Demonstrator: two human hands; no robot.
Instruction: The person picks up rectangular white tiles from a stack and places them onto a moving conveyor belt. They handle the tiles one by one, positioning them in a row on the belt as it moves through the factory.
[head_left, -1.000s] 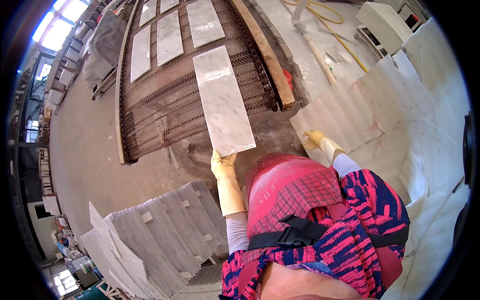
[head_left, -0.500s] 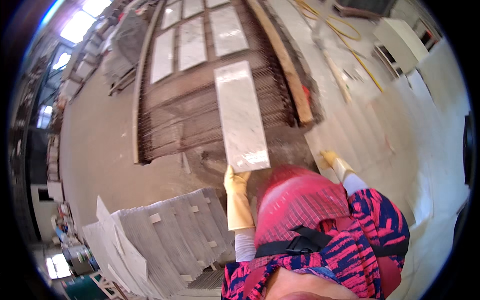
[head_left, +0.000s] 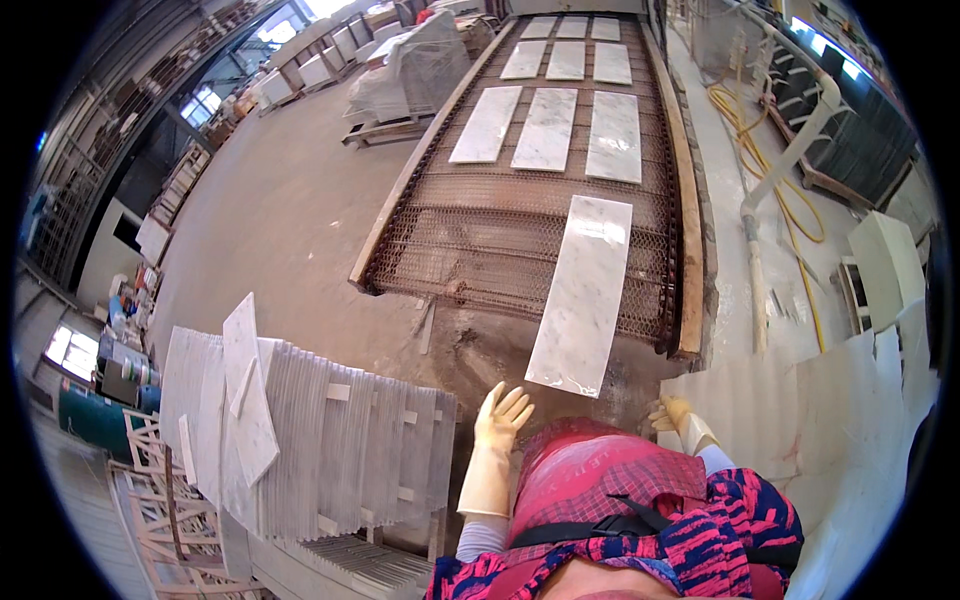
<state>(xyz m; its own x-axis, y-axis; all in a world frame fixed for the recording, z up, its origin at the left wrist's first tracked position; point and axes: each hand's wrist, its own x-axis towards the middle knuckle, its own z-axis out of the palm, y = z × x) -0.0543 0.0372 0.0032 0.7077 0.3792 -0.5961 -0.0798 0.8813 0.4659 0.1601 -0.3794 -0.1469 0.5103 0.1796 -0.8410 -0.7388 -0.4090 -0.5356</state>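
A long white marble tile (head_left: 585,300) with grey veins lies on the mesh conveyor belt (head_left: 480,220), its near end jutting over the belt's front edge. Just left of that end is my left hand (head_left: 500,415) in a cream rubber glove, palm up with fingers spread, apart from the tile and holding nothing. My right hand (head_left: 680,415), gloved alike, is at the near left edge of a pale ridged sheet (head_left: 770,410). Its fingers look loosely stretched with nothing in them. Farther up the belt several similar white tiles (head_left: 543,130) lie in rows.
At my left stands a tight row of upright tiles (head_left: 330,430) with small spacers, and loose tiles (head_left: 245,390) lean on it. Wooden rails (head_left: 685,220) border the belt. A yellow hose (head_left: 797,250) runs along the right floor. A wrapped pallet load (head_left: 408,75) stands far left.
My left hand has let go of the long tile's near end and opened beside it. The view has shifted, showing more of the belt. The right hand stays by the pale sheet.
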